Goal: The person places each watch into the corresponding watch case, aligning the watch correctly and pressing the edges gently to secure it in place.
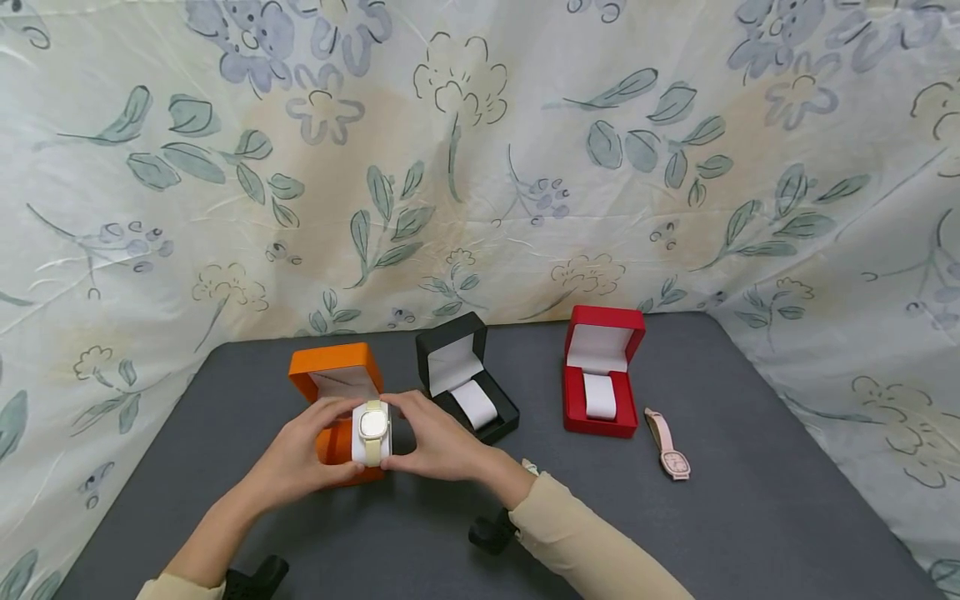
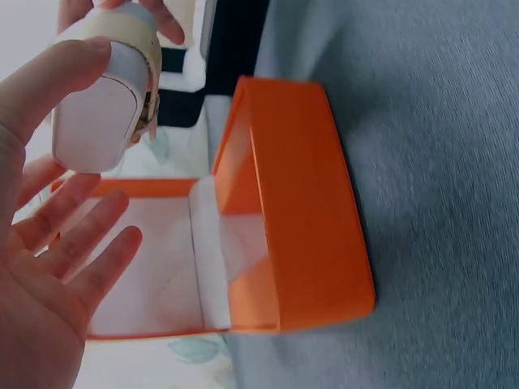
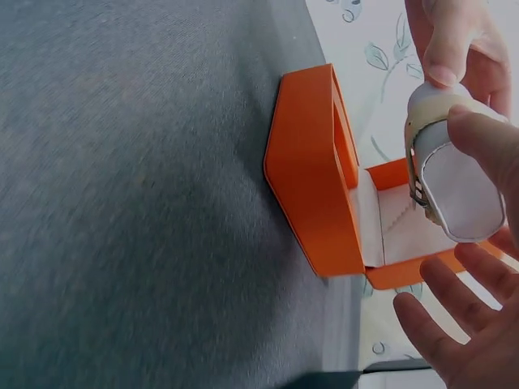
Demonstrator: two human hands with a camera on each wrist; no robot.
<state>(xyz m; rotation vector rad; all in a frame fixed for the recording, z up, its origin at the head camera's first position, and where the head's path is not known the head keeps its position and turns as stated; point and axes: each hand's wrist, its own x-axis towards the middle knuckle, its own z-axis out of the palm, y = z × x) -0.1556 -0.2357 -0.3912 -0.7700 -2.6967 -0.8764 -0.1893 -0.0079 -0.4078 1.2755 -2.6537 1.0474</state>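
A white watch cushion [image 1: 358,452] is held up between both hands, with a cream-strapped watch [image 1: 373,424] wrapped around it, its face turned up. My left hand [image 1: 303,450] grips the cushion's left end, and my right hand [image 1: 438,442] grips the right end, thumbs and fingers on either side. Just beneath is the orange watch box [image 1: 333,360], its lid raised and white-lined. From the left wrist view, the orange box [image 2: 312,203] appears below the cushion, apart from it. In the right wrist view, the strap's buckle [image 3: 419,193] hangs under the cushion [image 3: 466,190].
An open black watch box [image 1: 498,414] with a white cushion stands right of the orange one. Farther right is an open red box [image 1: 600,427], also with a cushion. A pink watch [image 1: 667,446] lies beside it on the grey table [image 1: 720,533]. Floral cloth [image 1: 480,208] hangs behind.
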